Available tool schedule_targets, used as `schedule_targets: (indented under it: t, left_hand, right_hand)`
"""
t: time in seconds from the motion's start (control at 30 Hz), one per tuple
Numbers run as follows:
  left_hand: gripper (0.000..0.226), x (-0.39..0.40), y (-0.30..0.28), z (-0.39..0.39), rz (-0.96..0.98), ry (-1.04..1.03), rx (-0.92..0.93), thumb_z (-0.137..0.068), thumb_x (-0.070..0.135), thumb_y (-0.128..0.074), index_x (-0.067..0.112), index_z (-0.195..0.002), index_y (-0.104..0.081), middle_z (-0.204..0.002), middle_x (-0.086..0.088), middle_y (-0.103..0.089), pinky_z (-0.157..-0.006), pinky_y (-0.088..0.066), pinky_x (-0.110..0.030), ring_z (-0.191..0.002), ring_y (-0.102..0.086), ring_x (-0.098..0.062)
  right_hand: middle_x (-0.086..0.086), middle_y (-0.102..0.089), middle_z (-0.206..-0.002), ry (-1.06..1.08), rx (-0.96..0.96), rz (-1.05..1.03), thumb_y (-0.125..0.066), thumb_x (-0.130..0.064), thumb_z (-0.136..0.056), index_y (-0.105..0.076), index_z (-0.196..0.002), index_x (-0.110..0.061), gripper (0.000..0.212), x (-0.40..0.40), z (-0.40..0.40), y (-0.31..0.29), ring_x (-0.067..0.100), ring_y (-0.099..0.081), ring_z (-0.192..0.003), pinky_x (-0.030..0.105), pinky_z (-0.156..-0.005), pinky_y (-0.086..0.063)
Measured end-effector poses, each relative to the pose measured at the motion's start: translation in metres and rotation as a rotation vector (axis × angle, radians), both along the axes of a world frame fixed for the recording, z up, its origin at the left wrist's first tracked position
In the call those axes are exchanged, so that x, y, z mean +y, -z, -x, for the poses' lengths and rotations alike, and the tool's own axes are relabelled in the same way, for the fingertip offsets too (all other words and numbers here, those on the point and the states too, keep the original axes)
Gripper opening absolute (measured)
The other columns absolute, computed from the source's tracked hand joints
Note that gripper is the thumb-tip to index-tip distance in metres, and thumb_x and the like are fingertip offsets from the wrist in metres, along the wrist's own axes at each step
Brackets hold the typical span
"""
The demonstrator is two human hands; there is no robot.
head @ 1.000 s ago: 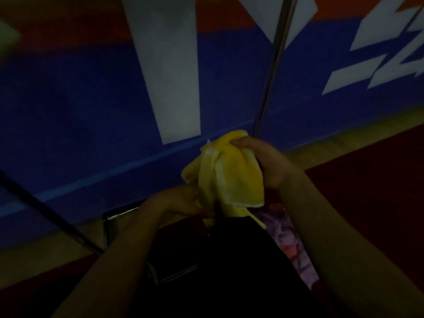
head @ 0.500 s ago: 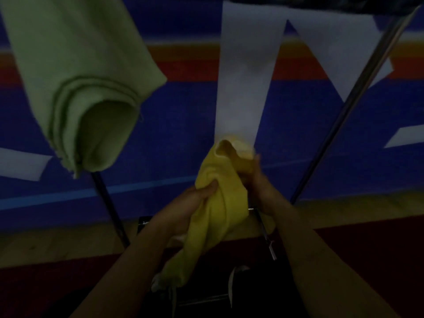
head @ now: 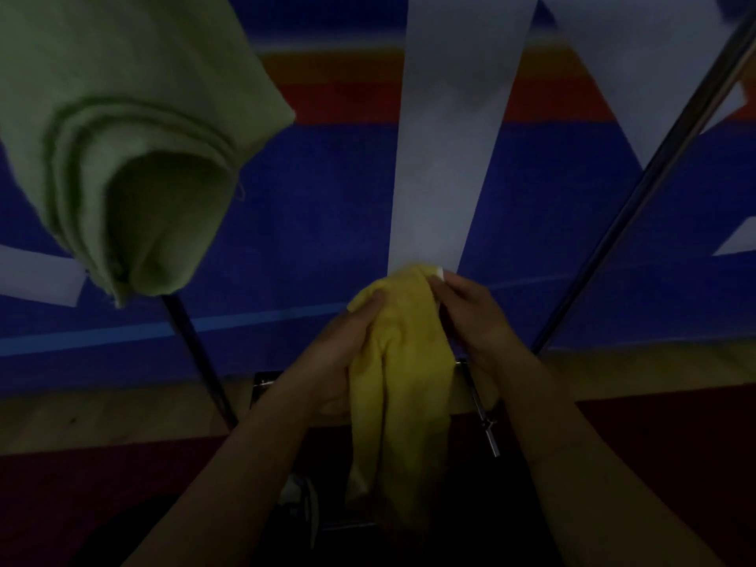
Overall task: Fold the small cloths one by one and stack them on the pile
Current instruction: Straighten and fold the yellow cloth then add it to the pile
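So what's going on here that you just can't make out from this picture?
Head view only, dim throughout:
- The pile for folded cloths: not in frame.
- Lower end of the yellow cloth: lost in the dark area below.
- Left hand fingers: mostly behind the cloth.
- Right hand: its grip on the cloth's top corner is blurred.
- Green cloth: cut off by the top and left edges.

Dim scene. At centre frame, yellow cloth hanging long and bunched, gripped from the left by left hand, pinched at its top by right hand. Upper left, pale green rolled fabric. Right, slanting metal pole. Behind, blue banner.
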State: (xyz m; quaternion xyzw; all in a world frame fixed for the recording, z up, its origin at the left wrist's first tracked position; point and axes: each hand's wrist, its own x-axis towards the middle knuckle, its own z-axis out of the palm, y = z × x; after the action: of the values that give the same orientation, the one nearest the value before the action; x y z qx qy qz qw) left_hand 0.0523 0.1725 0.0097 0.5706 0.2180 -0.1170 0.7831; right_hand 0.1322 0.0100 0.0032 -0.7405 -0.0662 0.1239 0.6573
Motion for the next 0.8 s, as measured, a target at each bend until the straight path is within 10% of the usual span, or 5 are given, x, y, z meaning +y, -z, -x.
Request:
schedule_targets:
  t: [0.23, 0.4, 0.57, 0.7, 0.8]
  left_hand:
    - [0.025, 0.013, -0.013, -0.002, 0.040, -0.206, -0.056, -0.089, 0.031, -0.071, 0.018, -0.107, -0.061, -0.106, -0.009, -0.065, -0.084, -0.054, -0.045, -0.098, -0.064, -0.029]
    - [0.026, 0.011, -0.024, 0.001, 0.207, -0.189, -0.060, -0.093, 0.026, -0.064, 0.008, -0.110, -0.069, -0.110, -0.017, -0.073, -0.085, -0.055, -0.044, -0.099, -0.071, -0.031]
    - [0.033, 0.026, -0.028, 0.003, 0.211, -0.261, -0.175, -0.100, 0.033, -0.052, 0.005, -0.096, -0.068, -0.077, -0.006, -0.074, -0.067, -0.051, -0.033, -0.068, -0.072, -0.017]
    - [0.043, 0.040, -0.022, 0.002, 0.300, -0.237, -0.139, -0.102, 0.041, -0.046, 0.006, -0.114, -0.067, -0.108, -0.015, -0.074, -0.087, -0.052, -0.042, -0.097, -0.073, -0.027]
    - [0.029, 0.061, -0.021, 0.003, 0.252, -0.198, -0.161, -0.100, 0.027, -0.047, 0.008, -0.103, -0.068, -0.099, -0.009, -0.072, -0.082, -0.051, -0.038, -0.090, -0.070, -0.022]
  right_hand:
    - [0.009, -0.071, -0.119, 0.068, 0.283, -0.665, -0.050, -0.038, -0.100, -0.060, -0.128, -0.017, 0.036, -0.032, -0.012, -0.005, 0.025, -0.068, -0.111, 0.041, -0.090, -0.056]
    - [0.014, -0.069, -0.121, -0.186, 0.463, -0.138, -0.069, -0.041, -0.080, -0.063, -0.119, -0.016, 0.047, -0.014, 0.001, 0.001, 0.030, -0.067, -0.109, 0.045, -0.092, -0.055]
    - [0.015, -0.064, -0.130, 0.071, 0.404, -0.579, -0.056, -0.042, -0.095, -0.055, -0.135, -0.010, 0.051, -0.027, -0.020, -0.008, 0.030, -0.061, -0.121, 0.045, -0.102, -0.049]
    - [0.015, -0.071, -0.116, 0.040, 0.306, -0.169, -0.066, -0.040, -0.087, -0.068, -0.114, -0.011, 0.039, -0.016, -0.012, 0.000, 0.034, -0.064, -0.113, 0.048, -0.100, -0.050]
    - [0.008, -0.074, -0.109, 0.225, 0.195, -0.374, -0.063, -0.044, -0.092, -0.068, -0.114, -0.014, 0.038, -0.032, -0.018, -0.007, 0.024, -0.069, -0.106, 0.042, -0.092, -0.055]
